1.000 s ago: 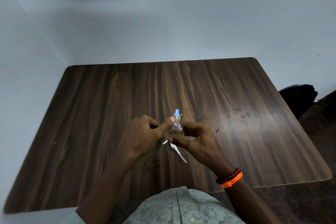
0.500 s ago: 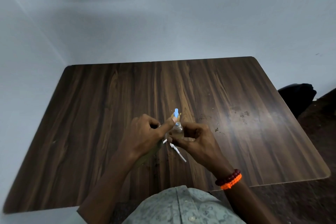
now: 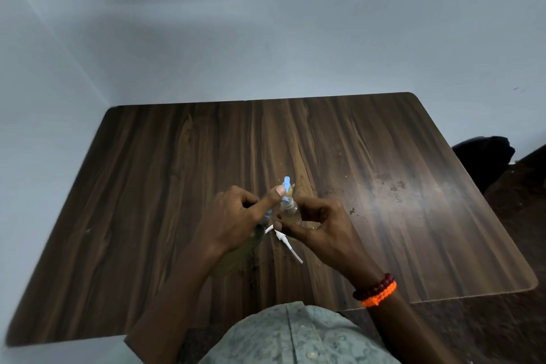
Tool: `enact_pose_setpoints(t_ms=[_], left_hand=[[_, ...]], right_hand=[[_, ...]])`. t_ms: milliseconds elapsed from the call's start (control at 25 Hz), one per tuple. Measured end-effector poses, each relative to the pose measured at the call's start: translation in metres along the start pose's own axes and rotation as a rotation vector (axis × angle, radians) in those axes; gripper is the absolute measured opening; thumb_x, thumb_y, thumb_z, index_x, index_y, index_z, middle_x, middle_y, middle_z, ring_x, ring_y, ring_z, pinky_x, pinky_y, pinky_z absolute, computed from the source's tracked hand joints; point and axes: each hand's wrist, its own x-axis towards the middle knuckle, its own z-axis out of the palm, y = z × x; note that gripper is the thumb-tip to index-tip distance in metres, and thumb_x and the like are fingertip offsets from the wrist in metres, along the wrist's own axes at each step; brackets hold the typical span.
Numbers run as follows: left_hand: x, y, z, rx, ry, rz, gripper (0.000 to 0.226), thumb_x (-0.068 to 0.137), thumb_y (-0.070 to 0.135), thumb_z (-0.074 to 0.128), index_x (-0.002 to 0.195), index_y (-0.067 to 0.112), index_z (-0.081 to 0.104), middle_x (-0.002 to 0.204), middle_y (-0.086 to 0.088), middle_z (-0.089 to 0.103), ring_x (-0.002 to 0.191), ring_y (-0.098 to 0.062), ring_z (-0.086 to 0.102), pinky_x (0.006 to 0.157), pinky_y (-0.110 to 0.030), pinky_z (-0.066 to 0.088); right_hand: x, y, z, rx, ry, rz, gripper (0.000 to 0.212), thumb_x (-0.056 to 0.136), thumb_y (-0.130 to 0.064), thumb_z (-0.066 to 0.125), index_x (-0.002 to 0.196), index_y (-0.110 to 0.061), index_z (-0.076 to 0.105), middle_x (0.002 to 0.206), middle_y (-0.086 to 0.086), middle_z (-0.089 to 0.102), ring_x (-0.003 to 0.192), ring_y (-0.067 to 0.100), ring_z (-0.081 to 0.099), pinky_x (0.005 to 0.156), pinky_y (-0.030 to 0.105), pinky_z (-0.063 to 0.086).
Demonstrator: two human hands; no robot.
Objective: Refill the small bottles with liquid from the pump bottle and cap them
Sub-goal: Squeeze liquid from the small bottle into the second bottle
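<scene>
My left hand (image 3: 233, 219) grips a greenish pump bottle (image 3: 236, 255) that lies tilted under my palm, most of it hidden. Its light blue pump head (image 3: 286, 183) sticks up past my thumb, which rests against it. My right hand (image 3: 316, 224) pinches a small clear bottle (image 3: 289, 209) holding some yellowish liquid, its open mouth right below the blue pump head. Both hands meet above the middle of the dark wooden table (image 3: 147, 186). Thin white plastic pieces (image 3: 288, 242), one long and pointed, lie on the table just below the hands.
Dried stains and crumbs (image 3: 393, 186) mark the table to the right of my hands. A dark object (image 3: 484, 159) sits on the floor past the table's right edge. Pale walls close in behind and on the left.
</scene>
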Motion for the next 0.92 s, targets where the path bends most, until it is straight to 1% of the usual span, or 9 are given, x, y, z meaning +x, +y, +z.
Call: enact_pose_setpoints(t_ms=[80, 120, 200, 280, 360, 520, 680, 840, 920], left_hand=[[-0.0014, 0.0014, -0.0004, 0.004, -0.024, -0.003, 0.089, 0.069, 0.089, 0.039, 0.063, 0.009, 0.077, 0.066, -0.015, 0.076, 0.064, -0.032, 0.071, 0.073, -0.045, 0.06], [-0.0021, 0.0022, -0.0002, 0.015, -0.037, -0.001, 0.088, 0.069, 0.087, 0.039, 0.066, 0.01, 0.08, 0.068, -0.013, 0.078, 0.07, -0.035, 0.074, 0.077, -0.05, 0.063], [-0.0031, 0.0043, 0.0009, 0.029, -0.048, 0.011, 0.096, 0.069, 0.092, 0.04, 0.071, 0.005, 0.081, 0.07, -0.015, 0.078, 0.074, -0.038, 0.074, 0.077, -0.057, 0.062], [-0.0042, 0.0038, 0.0002, 0.023, -0.015, 0.022, 0.111, 0.065, 0.105, 0.038, 0.069, 0.001, 0.078, 0.067, -0.018, 0.075, 0.069, -0.037, 0.071, 0.068, -0.048, 0.059], [-0.0057, 0.0029, -0.0021, 0.009, 0.01, 0.023, 0.108, 0.066, 0.102, 0.039, 0.065, 0.001, 0.076, 0.065, -0.019, 0.073, 0.063, -0.036, 0.067, 0.064, -0.041, 0.052], [-0.0037, 0.0048, -0.0022, 0.041, -0.003, 0.022, 0.093, 0.07, 0.085, 0.04, 0.072, 0.002, 0.081, 0.071, -0.017, 0.078, 0.071, -0.039, 0.075, 0.072, -0.053, 0.063], [-0.0053, 0.0043, -0.0031, 0.032, 0.008, 0.032, 0.104, 0.066, 0.101, 0.04, 0.066, 0.004, 0.079, 0.061, -0.016, 0.073, 0.055, -0.028, 0.066, 0.063, -0.044, 0.056], [-0.0049, 0.0043, -0.0034, 0.038, -0.012, 0.025, 0.092, 0.07, 0.086, 0.041, 0.072, 0.005, 0.082, 0.072, -0.015, 0.08, 0.076, -0.038, 0.077, 0.077, -0.057, 0.064], [-0.0031, 0.0049, -0.0021, 0.051, -0.036, 0.026, 0.091, 0.07, 0.085, 0.04, 0.075, 0.004, 0.083, 0.075, -0.016, 0.08, 0.079, -0.039, 0.077, 0.08, -0.058, 0.063]], right_hand=[[-0.0003, -0.0002, -0.0001, -0.021, -0.006, 0.006, 0.033, 0.087, -0.029, 0.082, 0.118, -0.018, 0.078, 0.109, -0.007, 0.081, 0.103, 0.002, 0.075, 0.093, 0.034, 0.062], [-0.0008, 0.0001, 0.0007, -0.028, -0.012, 0.008, 0.034, 0.087, -0.028, 0.082, 0.119, -0.018, 0.077, 0.111, -0.007, 0.081, 0.104, 0.002, 0.075, 0.094, 0.034, 0.062], [-0.0013, 0.001, 0.0019, -0.01, -0.01, 0.009, 0.032, 0.088, -0.024, 0.082, 0.118, -0.016, 0.078, 0.11, -0.005, 0.081, 0.104, 0.004, 0.076, 0.094, 0.034, 0.063], [-0.0006, 0.0006, 0.0002, 0.003, 0.003, -0.007, 0.029, 0.088, -0.024, 0.082, 0.116, -0.017, 0.079, 0.108, -0.006, 0.082, 0.102, 0.004, 0.076, 0.092, 0.032, 0.063], [0.0001, -0.0008, -0.0017, -0.017, -0.001, -0.02, 0.03, 0.088, -0.027, 0.082, 0.116, -0.018, 0.078, 0.109, -0.008, 0.081, 0.103, 0.001, 0.075, 0.094, 0.029, 0.062], [-0.0016, -0.001, 0.001, -0.033, 0.006, 0.0, 0.033, 0.086, -0.027, 0.084, 0.118, -0.018, 0.078, 0.11, -0.007, 0.081, 0.105, 0.004, 0.075, 0.095, 0.036, 0.062], [-0.0022, 0.0012, -0.0002, -0.018, 0.012, 0.008, 0.028, 0.088, -0.024, 0.083, 0.116, -0.018, 0.079, 0.108, -0.006, 0.081, 0.104, 0.006, 0.075, 0.094, 0.037, 0.062], [-0.0024, 0.0004, 0.0006, -0.045, -0.002, 0.001, 0.032, 0.087, -0.026, 0.083, 0.118, -0.019, 0.078, 0.11, -0.007, 0.08, 0.106, 0.005, 0.074, 0.094, 0.034, 0.061], [-0.0035, -0.0001, 0.0034, -0.032, -0.006, -0.003, 0.033, 0.087, -0.026, 0.082, 0.119, -0.018, 0.077, 0.111, -0.006, 0.08, 0.106, 0.004, 0.074, 0.094, 0.033, 0.062]])
